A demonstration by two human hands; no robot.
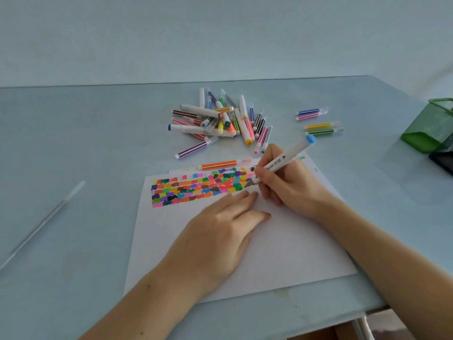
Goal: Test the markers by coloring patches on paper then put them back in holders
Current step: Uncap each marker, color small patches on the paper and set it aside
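Observation:
A white sheet of paper (282, 249) lies on the table, its upper part filled with several rows of coloured patches (196, 187). My left hand (220, 229) rests flat on the sheet, fingers straight, just below the patches. My right hand (286, 185) grips a white marker with a blue end cap (286, 159), its tip touching the paper at the right end of the patch rows. A heap of several markers (220, 119) lies beyond the paper. An orange marker (220, 165) lies along the sheet's top edge.
Two pairs of striped markers (318, 121) lie to the right of the heap. A green mesh holder (429, 128) lies tipped at the table's right edge, a dark one beside it. A thin clear pen (46, 222) lies at the left. The table's front edge runs lower right.

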